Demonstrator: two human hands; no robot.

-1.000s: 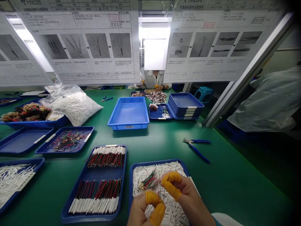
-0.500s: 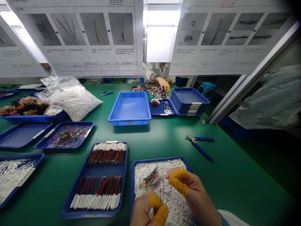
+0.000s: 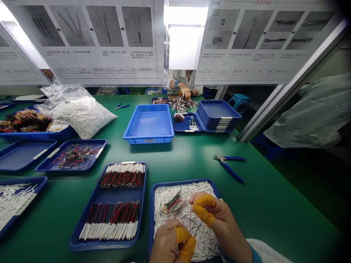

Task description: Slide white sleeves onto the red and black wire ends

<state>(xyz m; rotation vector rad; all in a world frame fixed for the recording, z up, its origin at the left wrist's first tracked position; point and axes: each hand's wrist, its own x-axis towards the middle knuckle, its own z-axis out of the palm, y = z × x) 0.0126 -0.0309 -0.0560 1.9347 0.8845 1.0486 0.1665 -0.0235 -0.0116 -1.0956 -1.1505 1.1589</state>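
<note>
Yellow finger covers [image 3: 204, 212] are worn on both thumbs and forefingers. The left hand [image 3: 167, 243] pinches the lower ends of thin red and dark wires [image 3: 190, 219], above a tray [image 3: 151, 219] of white tubes [image 3: 207, 243]. The right hand [image 3: 223, 215] has fingertips close together near the wires' upper ends; its grip cannot be determined. A wire bundle [image 3: 174, 205] lies on the tubes; blue-handled pliers [image 3: 233, 172] lie right of the tray.
</note>
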